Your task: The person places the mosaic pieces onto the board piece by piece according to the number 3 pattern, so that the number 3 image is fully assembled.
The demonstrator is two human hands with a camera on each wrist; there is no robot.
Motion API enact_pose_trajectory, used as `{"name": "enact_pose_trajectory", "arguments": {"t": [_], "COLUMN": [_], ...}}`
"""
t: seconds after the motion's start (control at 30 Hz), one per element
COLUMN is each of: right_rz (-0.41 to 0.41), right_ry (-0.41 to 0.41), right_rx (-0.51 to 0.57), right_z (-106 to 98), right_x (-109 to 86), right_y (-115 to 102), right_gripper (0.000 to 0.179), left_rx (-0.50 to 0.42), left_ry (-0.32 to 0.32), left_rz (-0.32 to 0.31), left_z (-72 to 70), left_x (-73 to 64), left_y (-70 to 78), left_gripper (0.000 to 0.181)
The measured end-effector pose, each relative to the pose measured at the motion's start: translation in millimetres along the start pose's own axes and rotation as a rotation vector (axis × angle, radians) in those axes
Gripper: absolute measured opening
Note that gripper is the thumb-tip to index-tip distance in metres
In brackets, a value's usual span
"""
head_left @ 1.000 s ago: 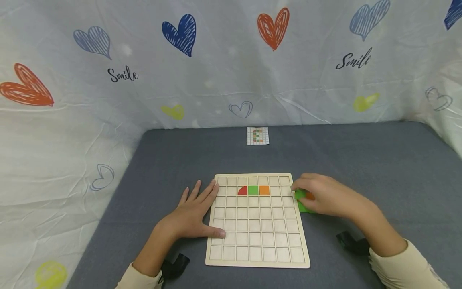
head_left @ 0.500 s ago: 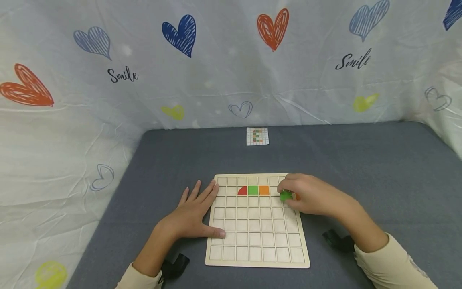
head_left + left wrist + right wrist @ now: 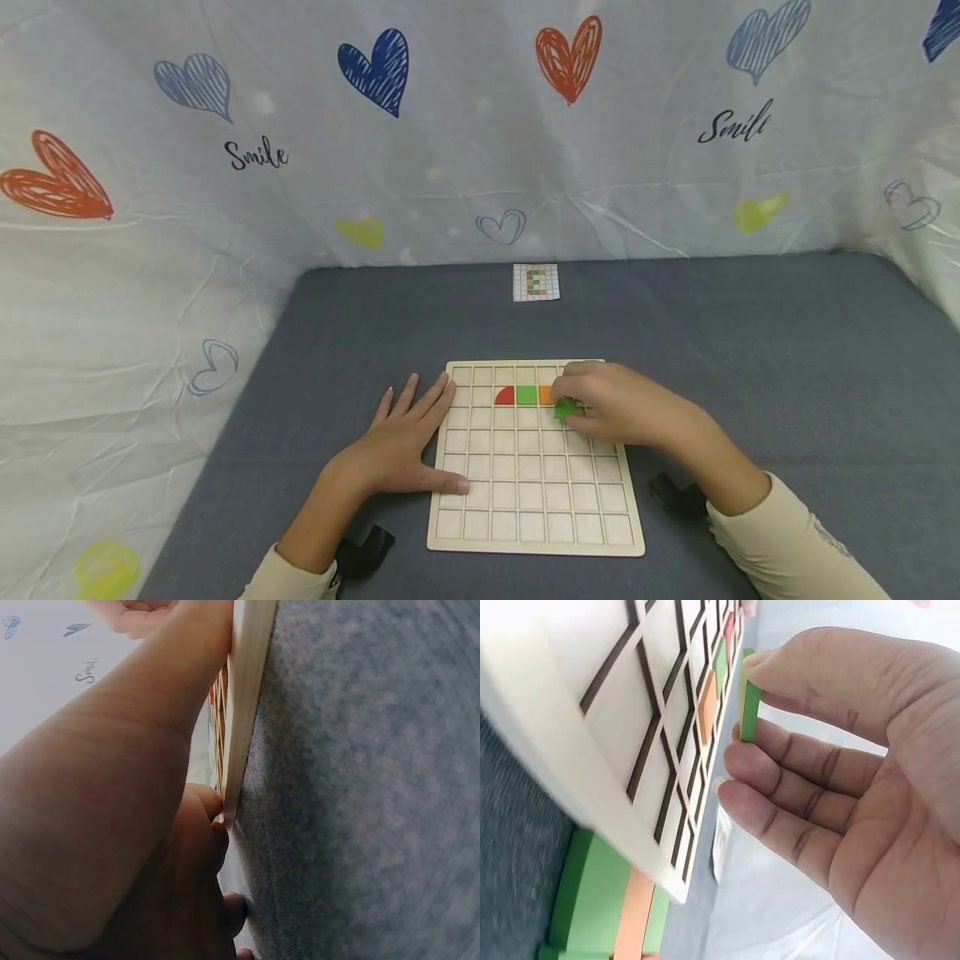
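A light wooden grid board (image 3: 517, 533) lies on the grey table. In one of its upper rows sit a red tile (image 3: 505, 396) with a rounded corner, a green square tile (image 3: 527, 396) and an orange tile (image 3: 545, 395), the last partly covered by fingers in the head view. My right hand (image 3: 618, 404) pinches another green tile (image 3: 750, 709) between thumb and fingers, above the board and just right of the orange one. My left hand (image 3: 401, 450) rests with spread fingers on the board's left edge, its thumb over the rim.
Green and orange pieces (image 3: 592, 889) lie stacked beside the board's right edge, seen in the right wrist view. A small printed card (image 3: 536, 282) with a coloured grid pattern lies at the table's far edge. A white curtain (image 3: 450, 150) with hearts hangs behind.
My right hand has moved left from the pieces beside the board to over its upper rows, carrying the green tile. The left hand has stayed in place.
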State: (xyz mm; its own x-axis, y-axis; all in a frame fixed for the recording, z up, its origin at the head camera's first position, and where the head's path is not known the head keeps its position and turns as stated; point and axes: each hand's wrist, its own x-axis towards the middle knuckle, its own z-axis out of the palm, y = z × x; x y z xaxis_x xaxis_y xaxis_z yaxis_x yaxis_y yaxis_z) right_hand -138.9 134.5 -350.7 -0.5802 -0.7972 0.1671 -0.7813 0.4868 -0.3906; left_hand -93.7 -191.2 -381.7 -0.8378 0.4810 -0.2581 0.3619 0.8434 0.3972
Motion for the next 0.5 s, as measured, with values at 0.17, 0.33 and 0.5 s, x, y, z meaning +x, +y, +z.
{"name": "enact_pose_trajectory", "arguments": {"t": [0.17,0.33,0.5], "right_rz": [-0.035,-0.04,-0.026], "right_ry": [-0.005,-0.012,-0.032], "right_rx": [-0.015,-0.01,-0.008], "right_z": [5,9,13], "right_x": [9.3,19.2,27.7], "right_y": [-3,-8,-14], "right_gripper": [0.016,0.015,0.017], "left_rx": [0.001,0.001,0.004], "left_ry": [0.0,0.006,0.017], "left_rz": [0.0,-0.001,0.003], "left_z": [-0.1,0.0,0.2], "left_x": [-0.2,-0.2,0.5], "left_y": [0.1,0.3,0.3], "left_gripper": [0.125,0.125,0.125]}}
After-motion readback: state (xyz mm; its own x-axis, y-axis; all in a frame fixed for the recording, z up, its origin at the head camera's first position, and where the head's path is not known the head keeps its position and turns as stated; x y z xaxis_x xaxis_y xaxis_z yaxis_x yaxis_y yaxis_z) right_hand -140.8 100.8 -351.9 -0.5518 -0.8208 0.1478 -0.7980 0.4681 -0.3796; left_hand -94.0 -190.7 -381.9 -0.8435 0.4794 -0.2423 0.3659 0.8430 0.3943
